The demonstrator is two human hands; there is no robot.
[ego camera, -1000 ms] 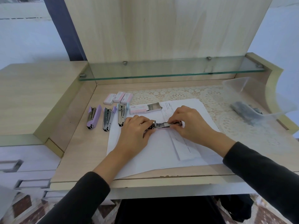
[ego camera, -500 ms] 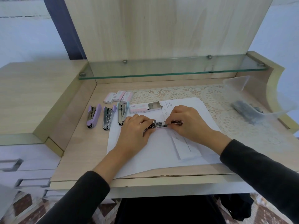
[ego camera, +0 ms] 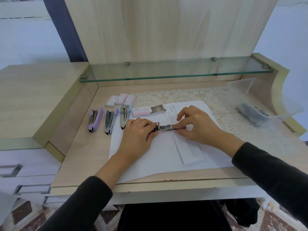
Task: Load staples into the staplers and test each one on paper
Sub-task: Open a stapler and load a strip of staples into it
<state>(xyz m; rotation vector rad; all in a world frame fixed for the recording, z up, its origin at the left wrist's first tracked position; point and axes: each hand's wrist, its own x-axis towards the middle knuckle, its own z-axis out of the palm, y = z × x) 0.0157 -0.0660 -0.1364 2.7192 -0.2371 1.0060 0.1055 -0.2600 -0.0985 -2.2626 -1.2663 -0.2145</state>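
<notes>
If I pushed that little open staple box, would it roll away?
Probably not. The staple box is flat-sided and lies on a broad face, so it would likely slide instead. Its right end is open, so anything inside might slip out if it tips. It looks like thin card, so it is probably light and easy to crush.

The open staple box (ego camera: 143, 112), lying just beyond the left hand (ego camera: 138, 132), carries "STAPLES" on its side, with what looks like "No.10" before it. The folded slip (ego camera: 186, 147) near the right hand (ego camera: 195, 124) has small print, too blurred to read.
</notes>
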